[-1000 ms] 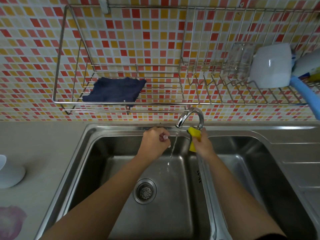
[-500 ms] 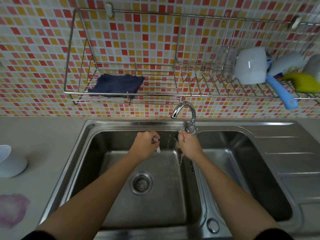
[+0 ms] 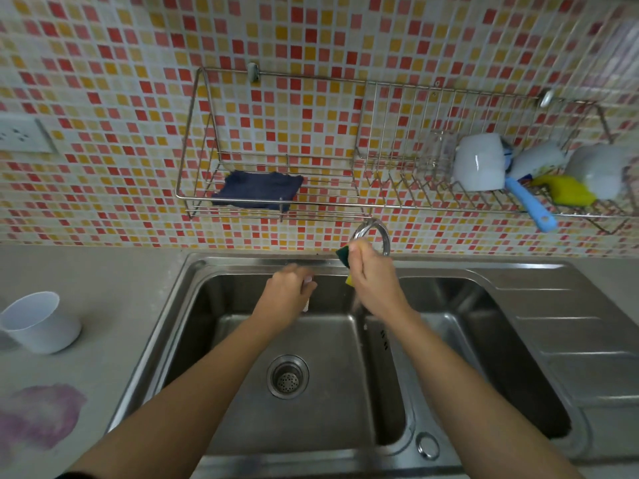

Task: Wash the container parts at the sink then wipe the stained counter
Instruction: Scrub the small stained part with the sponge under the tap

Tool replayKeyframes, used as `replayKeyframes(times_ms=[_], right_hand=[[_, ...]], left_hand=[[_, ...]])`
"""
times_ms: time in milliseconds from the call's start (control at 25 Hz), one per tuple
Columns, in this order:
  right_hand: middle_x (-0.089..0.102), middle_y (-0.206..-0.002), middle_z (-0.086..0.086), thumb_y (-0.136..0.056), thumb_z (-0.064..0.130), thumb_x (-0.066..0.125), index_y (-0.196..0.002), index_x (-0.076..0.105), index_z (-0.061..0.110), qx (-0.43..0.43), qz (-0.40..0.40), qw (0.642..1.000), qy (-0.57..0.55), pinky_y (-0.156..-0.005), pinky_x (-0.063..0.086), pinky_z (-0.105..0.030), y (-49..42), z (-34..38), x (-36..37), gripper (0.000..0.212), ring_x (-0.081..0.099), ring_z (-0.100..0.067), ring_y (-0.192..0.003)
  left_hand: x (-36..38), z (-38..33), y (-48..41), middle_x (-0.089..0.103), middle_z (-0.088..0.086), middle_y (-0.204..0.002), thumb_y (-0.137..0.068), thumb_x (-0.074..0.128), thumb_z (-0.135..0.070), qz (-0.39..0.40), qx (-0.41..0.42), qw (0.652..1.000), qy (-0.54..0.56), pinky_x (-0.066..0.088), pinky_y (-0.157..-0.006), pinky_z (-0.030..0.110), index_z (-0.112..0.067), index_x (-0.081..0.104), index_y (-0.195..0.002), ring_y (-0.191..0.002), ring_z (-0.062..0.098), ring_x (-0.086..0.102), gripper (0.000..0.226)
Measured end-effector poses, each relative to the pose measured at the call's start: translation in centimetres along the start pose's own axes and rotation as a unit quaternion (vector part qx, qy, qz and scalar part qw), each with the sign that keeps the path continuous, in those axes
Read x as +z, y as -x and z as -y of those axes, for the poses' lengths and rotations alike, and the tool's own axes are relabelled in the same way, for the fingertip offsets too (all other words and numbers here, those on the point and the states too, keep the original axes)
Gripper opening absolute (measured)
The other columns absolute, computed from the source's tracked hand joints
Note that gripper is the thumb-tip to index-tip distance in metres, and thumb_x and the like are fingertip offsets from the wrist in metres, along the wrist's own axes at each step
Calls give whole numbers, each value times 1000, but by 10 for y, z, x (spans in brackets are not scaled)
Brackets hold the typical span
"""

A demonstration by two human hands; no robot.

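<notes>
Head view: right hand [image 3: 375,288] grips sponge [image 3: 344,256] under faucet [image 3: 375,233].

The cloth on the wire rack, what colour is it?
Dark navy blue. The cloth lies on the rack's left shelf, clearest in the head view.

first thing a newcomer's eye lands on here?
Probably the red, orange and yellow mosaic wall filling the top half. Next, both hands over the left sink basin: the right hand grips a yellow-green sponge at the faucet. A purple stain marks the counter at lower left.
</notes>
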State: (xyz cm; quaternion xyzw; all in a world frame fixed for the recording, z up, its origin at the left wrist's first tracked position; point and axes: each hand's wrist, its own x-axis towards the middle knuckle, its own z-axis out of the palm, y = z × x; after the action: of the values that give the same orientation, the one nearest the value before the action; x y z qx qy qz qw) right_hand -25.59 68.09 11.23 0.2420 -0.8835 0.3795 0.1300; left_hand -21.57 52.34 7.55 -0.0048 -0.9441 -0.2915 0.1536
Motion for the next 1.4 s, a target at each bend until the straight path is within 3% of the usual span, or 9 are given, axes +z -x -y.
replayKeyframes(times_ms=[160, 320, 480, 680, 920, 1040, 1120, 1200, 1400], right_hand=[[48, -86, 1, -93, 31, 23, -111, 27, 25, 40, -45, 986, -158, -60, 42, -28, -27, 46, -41, 19, 52, -14, -72], [44, -111, -2, -98, 16, 34, -106, 36, 27, 117, -15, 951, -287, -69, 46, -29, -94, 64, -46, 14, 49, -16, -87], [45, -132, -7, -92, 10, 54, -119, 51, 17, 170, 31, 957, -233, -81, 46, -28, -155, 50, -19, 27, 49, -21, -107], [51, -132, -17, -86, -3, 59, -128, 52, 8, 223, 172, 941, -185, -97, 46, -36, -190, 28, 16, 44, 52, -29, -117], [31, -149, -9, -85, 29, 64, -128, 53, 28, 157, 217, 958, 101, -106, 33, -29, -195, 17, 16, 44, 39, -27, -130], [45, -137, -5, -83, 32, 62, -116, 60, 33, 89, 101, 981, 140, -95, 44, -35, -178, 28, 5, 34, 50, -27, -119], [60, -109, 0, -85, 27, 57, -106, 64, 26, -15, -46, 994, 95, -74, 45, -29, -144, 43, -3, 22, 57, -18, -95], [59, -85, 4, -86, 23, 56, -98, 64, 20, -71, -117, 990, 17, -60, 39, -26, -96, 49, -4, 14, 53, -11, -76], [61, -77, 7, -87, 22, 57, -92, 60, 21, -40, -12, 999, 35, -59, 50, -29, 26, -5, 55, 7, 58, -10, -68]], left_hand=[[-20, 1, -3, 67, 4, -99, -90, 59, -18, -25, -27, 997, 64, 49, -82, 24, -16, 50, -126, -88, 14, 62, 37], [-40, -2, -7, 62, -5, -93, -88, 63, -19, -35, -56, 992, 111, 46, -75, 12, -17, 54, -114, -79, 3, 58, 27], [-54, 4, -1, 58, -14, -80, -85, 66, -22, -64, -79, 984, 144, 41, -60, 3, -20, 59, -95, -75, -6, 55, 12], [-59, 17, 4, 64, -4, -90, -93, 52, -22, -68, -84, 977, 183, 47, -67, 12, -22, 57, -102, -82, 5, 61, 10], [-56, 18, 5, 65, 3, -80, -87, 63, -24, -80, -155, 943, 283, 52, -58, 24, -18, 48, -91, -66, 16, 65, 17], [-53, 17, 5, 68, 2, -74, -82, 69, -28, -73, -208, 937, 269, 53, -69, 30, -15, 56, -81, -71, 15, 65, 19], [-52, 19, 5, 68, 2, -78, -80, 71, -27, -51, -232, 929, 282, 52, -69, 29, -15, 62, -82, -75, 16, 64, 16], [-49, 24, 10, 68, 2, -81, -77, 72, -24, -49, -252, 926, 276, 49, -66, 25, -17, 66, -82, -77, 16, 63, 10], [-30, 48, 37, 62, -2, -81, -75, 72, -14, -31, -277, 936, 216, 41, -58, 15, -14, 66, -90, -75, 8, 57, 16]])
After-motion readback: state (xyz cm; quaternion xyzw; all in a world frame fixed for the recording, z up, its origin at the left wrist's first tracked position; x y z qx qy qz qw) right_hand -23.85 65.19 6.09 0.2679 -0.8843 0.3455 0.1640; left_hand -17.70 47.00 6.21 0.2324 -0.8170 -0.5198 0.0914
